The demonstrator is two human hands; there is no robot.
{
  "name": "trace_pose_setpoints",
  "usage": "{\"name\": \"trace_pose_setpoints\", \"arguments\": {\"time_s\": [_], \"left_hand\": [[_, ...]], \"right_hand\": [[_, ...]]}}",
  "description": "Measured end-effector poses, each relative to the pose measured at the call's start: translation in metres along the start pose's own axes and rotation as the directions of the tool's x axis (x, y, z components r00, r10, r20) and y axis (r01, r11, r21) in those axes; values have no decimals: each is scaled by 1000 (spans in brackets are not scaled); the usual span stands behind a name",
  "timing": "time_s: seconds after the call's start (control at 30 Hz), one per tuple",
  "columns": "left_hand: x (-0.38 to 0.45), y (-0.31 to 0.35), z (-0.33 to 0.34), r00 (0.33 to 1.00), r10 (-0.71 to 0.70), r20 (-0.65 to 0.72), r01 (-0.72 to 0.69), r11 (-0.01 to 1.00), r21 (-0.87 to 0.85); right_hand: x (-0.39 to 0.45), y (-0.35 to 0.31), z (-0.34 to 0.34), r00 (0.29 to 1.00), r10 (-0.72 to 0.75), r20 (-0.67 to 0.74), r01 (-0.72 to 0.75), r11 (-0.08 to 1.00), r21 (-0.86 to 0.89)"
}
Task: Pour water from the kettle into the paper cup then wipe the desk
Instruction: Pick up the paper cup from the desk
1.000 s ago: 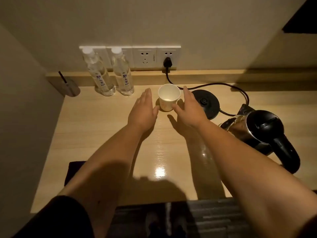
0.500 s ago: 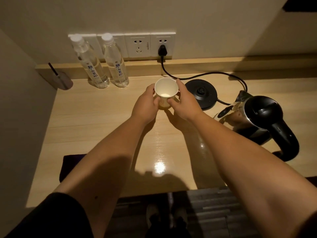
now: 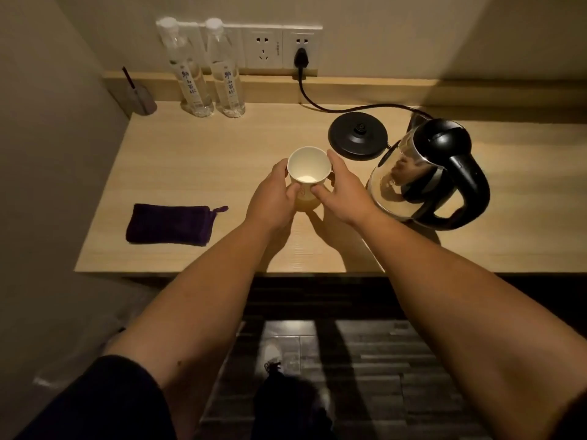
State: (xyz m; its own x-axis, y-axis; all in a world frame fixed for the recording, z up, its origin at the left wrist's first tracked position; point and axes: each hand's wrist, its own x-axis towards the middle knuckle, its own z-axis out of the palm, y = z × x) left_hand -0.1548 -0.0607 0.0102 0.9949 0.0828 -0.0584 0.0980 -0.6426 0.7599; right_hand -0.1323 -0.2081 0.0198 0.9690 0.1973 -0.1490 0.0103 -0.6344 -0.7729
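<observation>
Head view: the paper cup [image 3: 308,173] is clamped between the left hand [image 3: 273,198] and right hand [image 3: 344,193], now drawn from the back wall to mid-frame on the table [image 3: 197,160]. Beside it at right, the kettle [image 3: 422,173] is untouched; pouring looks next.

Hotel room: kettle [image 3: 425,173], bottled water [image 3: 190,68].

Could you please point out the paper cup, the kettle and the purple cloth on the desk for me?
paper cup [image 3: 308,166]: head view, inside wall of the cup.
kettle [image 3: 444,139]: head view, black lid on top.
purple cloth [image 3: 168,224]: head view, middle of the folded cloth.
</observation>
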Motion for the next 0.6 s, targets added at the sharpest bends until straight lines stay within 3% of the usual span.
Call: {"name": "trace_pose_setpoints", "arguments": {"time_s": [0.6], "left_hand": [[-44, -11, 29, 998, -34, 49, 38, 996, -84]], "right_hand": [[-41, 27, 12, 998, 68, 2, -68, 998, 3]]}}
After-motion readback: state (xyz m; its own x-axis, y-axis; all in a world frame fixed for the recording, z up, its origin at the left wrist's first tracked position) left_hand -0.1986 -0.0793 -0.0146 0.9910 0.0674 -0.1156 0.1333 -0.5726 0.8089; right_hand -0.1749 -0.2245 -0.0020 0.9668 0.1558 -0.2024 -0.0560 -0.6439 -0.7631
